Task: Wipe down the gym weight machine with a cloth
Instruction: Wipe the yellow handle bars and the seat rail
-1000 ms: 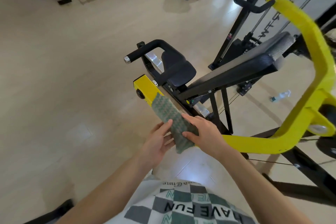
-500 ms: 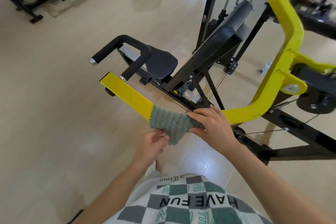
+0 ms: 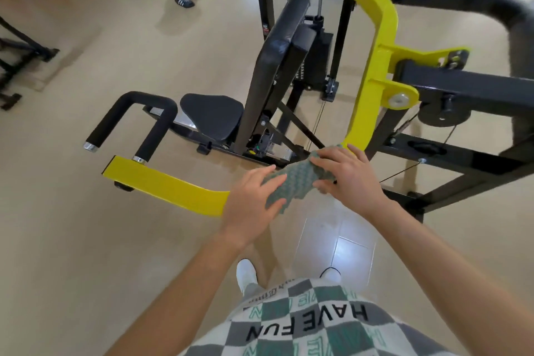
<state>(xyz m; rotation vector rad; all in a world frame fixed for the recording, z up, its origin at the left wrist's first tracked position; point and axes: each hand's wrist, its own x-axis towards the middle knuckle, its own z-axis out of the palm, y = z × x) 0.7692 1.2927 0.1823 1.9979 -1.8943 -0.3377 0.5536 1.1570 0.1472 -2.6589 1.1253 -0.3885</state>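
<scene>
Both grips, left hand [image 3: 251,208] at 9 o'clock, right hand [image 3: 349,179] at 3, are pinching the cloth [image 3: 291,182] round the yellow bar [image 3: 167,188] for all-round contact

You've slid the cloth [image 3: 291,185] from the free end of the yellow arm [image 3: 161,185], where it was 1 second ago, up to its bend. Your right hand [image 3: 349,179] came with it, and your left hand [image 3: 248,211] now wraps over the cloth from above.
</scene>
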